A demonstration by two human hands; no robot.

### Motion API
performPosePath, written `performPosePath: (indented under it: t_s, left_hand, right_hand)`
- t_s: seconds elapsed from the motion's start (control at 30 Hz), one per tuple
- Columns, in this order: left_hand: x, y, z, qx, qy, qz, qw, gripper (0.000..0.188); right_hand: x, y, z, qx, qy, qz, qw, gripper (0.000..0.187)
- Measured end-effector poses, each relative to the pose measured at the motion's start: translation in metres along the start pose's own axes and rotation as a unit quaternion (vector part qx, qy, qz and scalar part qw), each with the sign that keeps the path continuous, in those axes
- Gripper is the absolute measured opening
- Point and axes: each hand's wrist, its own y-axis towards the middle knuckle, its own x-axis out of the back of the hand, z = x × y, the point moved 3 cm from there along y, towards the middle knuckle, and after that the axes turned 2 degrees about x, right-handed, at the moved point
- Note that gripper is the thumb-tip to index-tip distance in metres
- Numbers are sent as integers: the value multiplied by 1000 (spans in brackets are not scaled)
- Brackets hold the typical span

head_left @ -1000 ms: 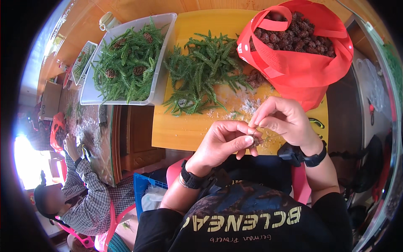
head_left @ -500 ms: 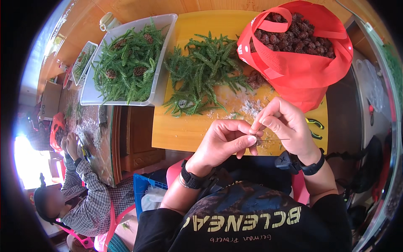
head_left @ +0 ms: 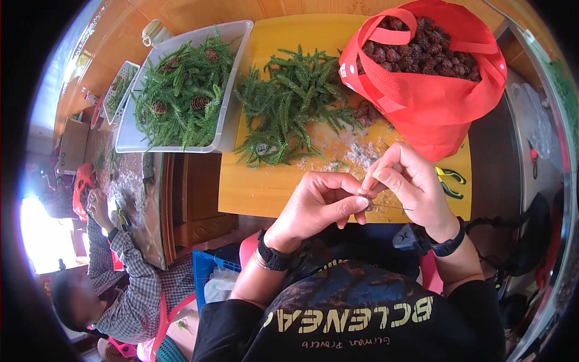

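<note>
In front of my chest, my left hand [head_left: 329,202] pinches a small brown pine cone [head_left: 367,205] between thumb and fingers. Most of the cone is hidden by the fingertips. A thin wire [head_left: 392,207] sticks out from it to the right, passing below my right hand [head_left: 410,187]. The right thumb and forefinger are closed together at the cone's top; what lies between them is too small to make out. Both hands are over the near edge of the yellow table [head_left: 259,199].
Green artificial pine sprigs [head_left: 295,102] lie beyond my hands. A clear plastic bin [head_left: 226,130] holds more sprigs with cones. The red bag [head_left: 434,120] at right is full of pine cones. Yellow-black pliers [head_left: 451,182] lie by my right wrist. A co-worker [head_left: 129,301] sits at left.
The wire's free end has tilted downward a little. My hands keep nearly the same place and grip. The co-worker's hands have shifted slightly.
</note>
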Motion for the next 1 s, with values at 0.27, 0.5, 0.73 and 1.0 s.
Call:
performPosePath:
  t_s: [0.27, 0.5, 0.73, 1.0]
  left_hand:
    - [0, 2, -1, -4, 3, -6, 1000, 17]
    - [1, -1, -1, -60, -41, -2, 997, 20]
    - [4, -1, 2, -57, -84, 14, 995, 24]
    - [2, -2, -5, -59, -18, 5, 998, 25]
  right_hand:
    - [-1, -2, 1, 18, -28, -31, 999, 14]
    - [1, 1, -1, 16, 93, 13, 995, 15]
    - [2, 1, -6, 33, 95, 100, 990, 39]
    - [-1, 2, -7, 41, 101, 63, 992, 25]
